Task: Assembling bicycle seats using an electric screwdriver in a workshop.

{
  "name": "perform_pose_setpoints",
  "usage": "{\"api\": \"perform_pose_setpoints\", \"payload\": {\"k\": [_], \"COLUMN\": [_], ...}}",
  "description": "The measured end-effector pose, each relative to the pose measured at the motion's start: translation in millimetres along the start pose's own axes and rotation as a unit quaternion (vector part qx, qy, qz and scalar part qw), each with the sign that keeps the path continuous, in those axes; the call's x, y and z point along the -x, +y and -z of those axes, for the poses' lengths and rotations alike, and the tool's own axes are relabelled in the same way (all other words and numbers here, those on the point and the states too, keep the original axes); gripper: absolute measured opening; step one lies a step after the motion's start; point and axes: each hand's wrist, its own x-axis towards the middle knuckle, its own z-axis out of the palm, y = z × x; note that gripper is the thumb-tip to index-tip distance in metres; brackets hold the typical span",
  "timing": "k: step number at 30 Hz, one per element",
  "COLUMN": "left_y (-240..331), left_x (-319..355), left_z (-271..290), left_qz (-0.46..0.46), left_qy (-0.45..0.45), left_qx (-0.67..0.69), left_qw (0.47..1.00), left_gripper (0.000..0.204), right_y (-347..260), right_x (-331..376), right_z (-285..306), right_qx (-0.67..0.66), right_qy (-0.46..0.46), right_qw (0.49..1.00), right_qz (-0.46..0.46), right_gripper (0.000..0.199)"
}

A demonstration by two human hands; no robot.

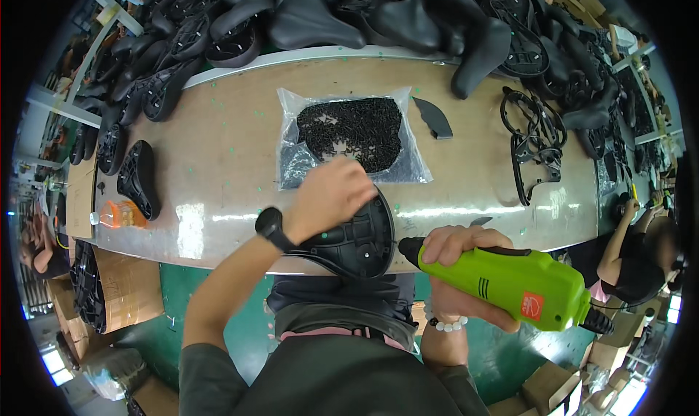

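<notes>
My right hand [455, 259] is wrapped round a bright green electric screwdriver [502, 281]. Its black nose points left, at the edge of a black bicycle saddle [349, 241]. That saddle lies upside down at the table's near edge, ribbed underside up. Above its far part is my left hand [331, 197], with curled fingers; whatever they pinch is hidden. Just beyond that hand, small black screws [357, 128] lie heaped on a clear plastic bag [411, 165].
A pile of black saddles [320, 19] lines the table's far side. Black saddle frames [535, 139] lie at right, a curved black piece [435, 117] beside the bag. At left are another saddle [138, 179] and an orange bottle [120, 214]. People work at both sides.
</notes>
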Motion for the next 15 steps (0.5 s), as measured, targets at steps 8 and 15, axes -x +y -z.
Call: {"api": "perform_pose_setpoints", "payload": {"k": [8,15], "left_y": [48.1,47.9], "left_x": [24.4,28.6], "left_z": [-5.1,-10.5], "left_qz": [-0.109,-0.113], "left_qy": [-0.05,-0.05], "left_qx": [0.024,0.016], "left_qw": [0.993,0.992], "left_gripper": [0.015,0.015], "right_y": [-3.5,-3.8], "right_x": [6.0,8.4], "right_z": [-1.5,-7.6], "right_qx": [-0.003,0.044], "right_qy": [0.026,0.04], "right_qw": [1.0,0.998], "right_qz": [-0.009,-0.013], "right_gripper": [0.109,0.1]}}
